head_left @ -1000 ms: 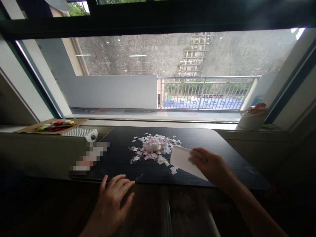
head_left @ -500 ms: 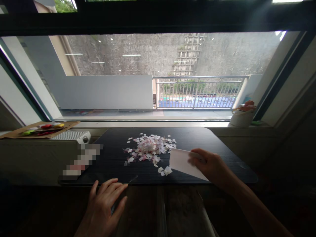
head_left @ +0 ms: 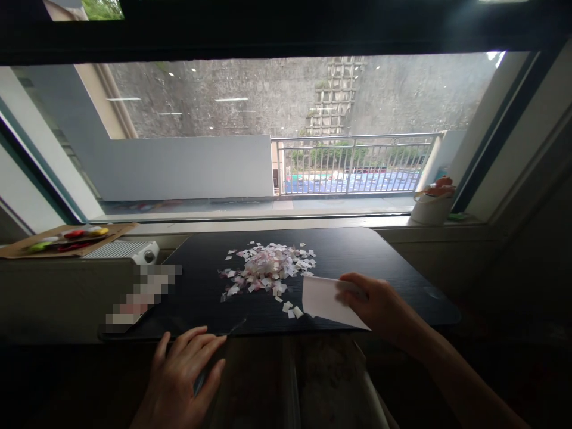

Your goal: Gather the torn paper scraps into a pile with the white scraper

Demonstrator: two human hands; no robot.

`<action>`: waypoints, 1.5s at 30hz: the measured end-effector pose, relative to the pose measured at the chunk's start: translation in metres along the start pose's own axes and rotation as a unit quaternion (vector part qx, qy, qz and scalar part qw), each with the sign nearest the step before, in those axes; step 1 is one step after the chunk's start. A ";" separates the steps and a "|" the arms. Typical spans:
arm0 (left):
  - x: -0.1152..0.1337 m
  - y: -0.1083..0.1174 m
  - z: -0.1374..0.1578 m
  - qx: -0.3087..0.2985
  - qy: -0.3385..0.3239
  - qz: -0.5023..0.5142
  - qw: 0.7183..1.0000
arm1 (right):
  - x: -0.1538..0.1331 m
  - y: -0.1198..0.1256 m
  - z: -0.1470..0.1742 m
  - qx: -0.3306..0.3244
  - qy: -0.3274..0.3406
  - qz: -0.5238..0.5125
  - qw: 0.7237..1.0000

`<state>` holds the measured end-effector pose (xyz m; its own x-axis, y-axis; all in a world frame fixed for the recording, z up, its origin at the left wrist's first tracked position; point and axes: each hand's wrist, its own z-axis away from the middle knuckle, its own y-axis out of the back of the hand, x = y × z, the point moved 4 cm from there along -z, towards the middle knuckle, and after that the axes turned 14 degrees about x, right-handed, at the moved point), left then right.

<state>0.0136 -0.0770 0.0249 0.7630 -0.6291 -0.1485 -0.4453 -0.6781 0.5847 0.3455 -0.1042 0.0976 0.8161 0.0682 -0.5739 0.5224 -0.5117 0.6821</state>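
The right hand has its thumb and fingers clamped on a white card, whose long axis slants from upper left down to lower right. The paper bits lie heaped mid-table, left of that grip and beyond it; at least 3 loose ones sit just beside the card's left edge, nearer the right hand. The left hand, fingers and thumb apart, is by the table's near edge. Count: 2 hands, 1 card, 1 table, 1 heap, its bits too many to tell.

A wide window faces a grey wall.
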 end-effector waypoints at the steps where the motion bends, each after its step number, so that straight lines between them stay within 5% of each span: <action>1: 0.000 0.001 -0.001 0.003 0.000 0.000 1.000 | 0.002 0.003 0.000 0.010 -0.003 0.006 1.000; 16: -0.004 -0.004 0.005 -0.021 0.029 0.019 0.999 | 0.042 0.020 -0.020 0.039 -0.102 -0.063 0.992; 21: -0.006 -0.004 0.006 -0.018 0.026 0.018 0.999 | 0.063 0.001 -0.026 -0.017 -0.195 -0.162 0.967; 29: -0.006 -0.002 0.004 -0.016 0.035 0.021 0.999 | 0.075 -0.010 -0.023 -0.082 -0.255 -0.256 0.929; 36: -0.007 -0.003 0.006 -0.018 0.042 0.021 0.999 | 0.074 -0.025 -0.020 -0.139 -0.263 -0.266 0.917; 45: -0.005 -0.004 0.005 -0.012 0.015 0.008 1.000 | 0.064 -0.011 -0.021 -0.154 -0.253 -0.303 0.906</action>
<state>0.0093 -0.0736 0.0195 0.7695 -0.6281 -0.1153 -0.4471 -0.6588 0.6051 0.3976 -0.0762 0.0630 0.1792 -0.1845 -0.9663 0.9444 -0.2429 0.2216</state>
